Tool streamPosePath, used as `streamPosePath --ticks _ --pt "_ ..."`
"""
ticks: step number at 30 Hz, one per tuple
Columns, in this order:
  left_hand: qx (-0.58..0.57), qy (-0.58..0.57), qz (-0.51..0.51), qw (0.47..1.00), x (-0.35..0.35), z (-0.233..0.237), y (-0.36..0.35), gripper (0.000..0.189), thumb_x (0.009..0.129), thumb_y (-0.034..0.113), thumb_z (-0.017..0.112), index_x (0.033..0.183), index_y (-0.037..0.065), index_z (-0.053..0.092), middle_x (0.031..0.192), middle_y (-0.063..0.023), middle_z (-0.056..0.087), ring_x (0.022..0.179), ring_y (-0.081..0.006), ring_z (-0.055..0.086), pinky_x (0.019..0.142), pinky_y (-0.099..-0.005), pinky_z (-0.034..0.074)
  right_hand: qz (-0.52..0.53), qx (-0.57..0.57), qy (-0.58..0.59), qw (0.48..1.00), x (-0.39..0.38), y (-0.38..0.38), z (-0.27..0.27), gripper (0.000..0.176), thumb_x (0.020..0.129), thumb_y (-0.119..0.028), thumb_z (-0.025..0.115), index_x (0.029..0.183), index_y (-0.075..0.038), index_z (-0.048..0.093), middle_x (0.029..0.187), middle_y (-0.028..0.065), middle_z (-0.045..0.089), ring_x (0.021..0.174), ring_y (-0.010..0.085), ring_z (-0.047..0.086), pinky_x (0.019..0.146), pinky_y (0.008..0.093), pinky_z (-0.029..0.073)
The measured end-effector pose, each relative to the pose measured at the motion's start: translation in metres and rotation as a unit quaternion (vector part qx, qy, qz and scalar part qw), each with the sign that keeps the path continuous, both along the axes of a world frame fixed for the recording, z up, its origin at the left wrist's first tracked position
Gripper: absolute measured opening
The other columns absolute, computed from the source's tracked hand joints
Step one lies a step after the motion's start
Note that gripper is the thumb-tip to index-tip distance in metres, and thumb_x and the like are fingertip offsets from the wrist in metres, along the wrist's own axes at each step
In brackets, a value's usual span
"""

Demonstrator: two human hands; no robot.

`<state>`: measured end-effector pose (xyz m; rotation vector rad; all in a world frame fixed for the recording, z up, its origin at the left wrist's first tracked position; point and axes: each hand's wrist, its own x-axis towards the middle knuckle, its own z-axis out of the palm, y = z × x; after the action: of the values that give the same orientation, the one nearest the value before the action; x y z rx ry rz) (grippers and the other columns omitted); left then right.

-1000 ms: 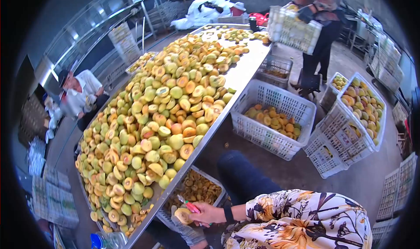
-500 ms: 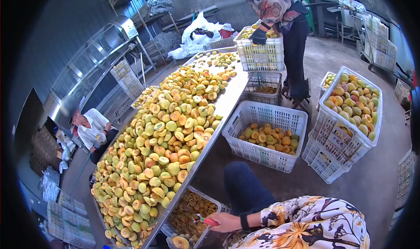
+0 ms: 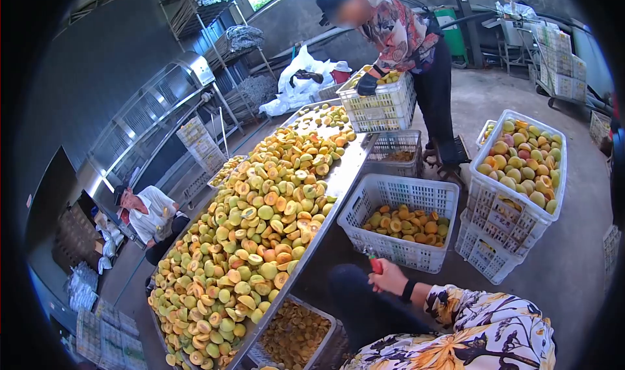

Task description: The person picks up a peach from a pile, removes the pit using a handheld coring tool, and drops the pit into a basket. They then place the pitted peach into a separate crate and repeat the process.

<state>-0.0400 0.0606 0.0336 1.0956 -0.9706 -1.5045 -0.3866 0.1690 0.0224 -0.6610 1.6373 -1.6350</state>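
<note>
Right grip clenched round red-handled tool.

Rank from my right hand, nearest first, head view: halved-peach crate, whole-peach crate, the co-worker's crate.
From the right hand, gripping a red-handled tool:
1. Halved-peach crate, just ahead, beside the table.
2. Whole-peach crate, stacked to the right.
3. Co-worker's crate, at the table's far end.

Halved peaches are lying heaped along a steel table. A standing person is leaning over a white crate at the table's far end, and a seated person is facing it. 2 stacked crates are holding whole peaches. A floor basket is standing just beside the table.
</note>
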Motion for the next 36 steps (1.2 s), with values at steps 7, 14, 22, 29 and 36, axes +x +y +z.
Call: streamPosePath --ticks 7,14,22,29,36 --pt "-0.008 0.007 -0.028 1.0 0.005 -0.003 0.006 0.042 0.083 0.025 0.054 0.121 0.012 0.042 0.098 -0.0055 0.053 0.077 -0.014 0.054 0.059 -0.0249 0.048 -0.025 0.32 0.317 0.892 -0.059 0.081 -0.115 0.022 0.066 -0.023 0.06 0.081 -0.006 0.059 0.084 0.0177 0.062 0.083 0.0337 0.06 0.071 0.0411 0.047" --pt "-0.013 0.02 -0.044 0.999 -0.002 -0.001 0.003 0.042 0.082 0.023 0.055 0.121 0.012 0.042 0.098 -0.0057 0.053 0.077 -0.0141 0.054 0.06 -0.0249 0.048 0.008 0.627 0.185 0.757 -0.056 0.223 -0.276 0.041 0.065 -0.035 0.066 0.097 -0.01 0.064 0.097 0.0143 0.063 0.094 0.027 0.06 0.079 0.0371 0.047" --pt "-0.01 0.015 -0.042 0.999 -0.024 0.007 -0.008 0.043 0.082 0.021 0.056 0.121 0.011 0.042 0.098 -0.0059 0.053 0.078 -0.0142 0.054 0.061 -0.025 0.048 0.119 0.602 0.28 0.738 -0.074 0.222 -0.258 0.042 0.067 -0.037 0.064 0.099 -0.01 0.064 0.098 0.0147 0.062 0.093 0.0272 0.06 0.08 0.0365 0.047" --pt "-0.004 0.007 -0.045 0.999 -0.038 0.012 -0.011 0.043 0.081 0.019 0.057 0.121 0.011 0.042 0.099 -0.006 0.053 0.079 -0.0144 0.055 0.062 -0.025 0.049 0.07 0.457 0.219 0.859 -0.056 0.147 -0.228 0.022 0.067 -0.022 0.061 0.084 -0.008 0.06 0.076 0.0106 0.064 0.063 0.0227 0.063 0.057 0.0326 0.05" --pt "-0.024 0.007 -0.036 0.999 -0.031 0.007 -0.01 0.044 0.081 0.017 0.058 0.121 0.011 0.042 0.099 -0.0062 0.053 0.079 -0.0145 0.055 0.062 -0.0251 0.049 -0.017 0.302 0.368 0.879 -0.036 0.102 -0.218 0.019 0.065 -0.019 0.056 0.081 -0.01 0.053 0.071 0.0153 0.06 0.065 0.029 0.06 0.06 0.039 0.047"
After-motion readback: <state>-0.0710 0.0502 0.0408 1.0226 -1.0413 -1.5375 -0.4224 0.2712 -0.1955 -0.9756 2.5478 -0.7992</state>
